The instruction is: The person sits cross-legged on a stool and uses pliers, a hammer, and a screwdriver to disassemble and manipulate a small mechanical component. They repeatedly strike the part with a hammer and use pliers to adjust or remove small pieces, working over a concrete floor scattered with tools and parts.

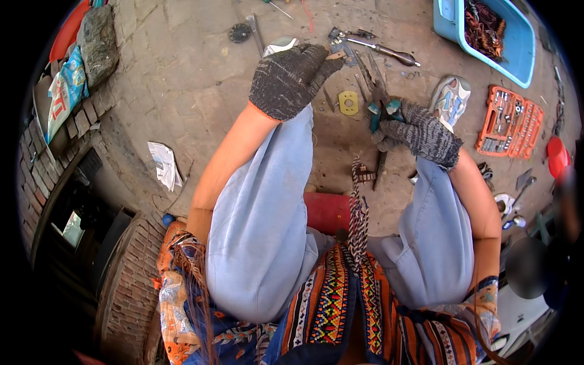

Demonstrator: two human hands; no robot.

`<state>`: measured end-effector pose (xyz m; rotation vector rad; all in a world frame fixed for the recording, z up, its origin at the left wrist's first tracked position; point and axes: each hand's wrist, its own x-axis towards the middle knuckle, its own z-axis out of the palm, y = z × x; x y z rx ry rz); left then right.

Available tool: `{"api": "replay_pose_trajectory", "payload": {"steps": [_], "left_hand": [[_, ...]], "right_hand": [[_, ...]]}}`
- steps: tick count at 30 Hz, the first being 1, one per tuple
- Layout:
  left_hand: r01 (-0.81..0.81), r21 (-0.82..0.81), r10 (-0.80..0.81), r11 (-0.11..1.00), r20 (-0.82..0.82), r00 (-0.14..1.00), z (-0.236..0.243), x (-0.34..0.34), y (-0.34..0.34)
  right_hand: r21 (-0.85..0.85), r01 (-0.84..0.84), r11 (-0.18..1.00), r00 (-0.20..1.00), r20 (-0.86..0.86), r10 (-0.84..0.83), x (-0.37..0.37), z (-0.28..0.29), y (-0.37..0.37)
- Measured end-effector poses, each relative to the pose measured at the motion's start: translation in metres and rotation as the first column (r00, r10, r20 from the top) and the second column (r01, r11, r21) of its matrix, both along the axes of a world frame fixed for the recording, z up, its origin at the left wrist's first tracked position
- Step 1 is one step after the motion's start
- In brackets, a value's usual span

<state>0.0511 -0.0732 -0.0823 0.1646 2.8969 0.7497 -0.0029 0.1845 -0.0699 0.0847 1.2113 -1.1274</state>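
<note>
My left hand (pixel 289 82), in a dark grey knit glove with an orange cuff, is closed on a small flat brownish piece (pixel 336 55) pinched at its fingertips. My right hand (pixel 420 131), gloved in mottled grey, grips a pair of pliers (pixel 378 94) by teal handles. The long dark jaws point away from me, spread apart, with nothing visible between them. Just beyond the pinched piece lie a hammer-like metal tool (pixel 335 34) and a screwdriver (pixel 395 55). Between my hands a yellow plate with holes (pixel 348 103) rests on the ground.
A blue tub (pixel 523 70) with reddish-brown wire stands far right. Nearer is an open orange socket set (pixel 508 121). A dark toothed disc (pixel 239 33) and a flat metal bar (pixel 254 33) lie beyond my left hand. A red cylinder (pixel 326 213) sits between my legs.
</note>
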Motion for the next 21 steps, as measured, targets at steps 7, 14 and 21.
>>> {"api": "replay_pose_trajectory", "payload": {"steps": [7,14,21], "left_hand": [[0.113,-0.100,-0.121,0.988,-0.076,0.990,0.009,-0.007,0.004],[0.182,-0.128,-0.196,0.975,-0.106,0.975,0.001,-0.003,0.003],[0.112,0.234,-0.079,0.966,-0.148,0.986,-0.007,-0.001,0.007]], "right_hand": [[-0.010,-0.108,0.994,0.915,-0.391,0.096,0.003,-0.008,0.001],[0.217,-0.325,0.920,0.733,-0.557,0.391,-0.004,0.008,-0.010],[0.094,-0.206,0.974,0.918,-0.327,0.226,0.011,-0.013,0.002]]}}
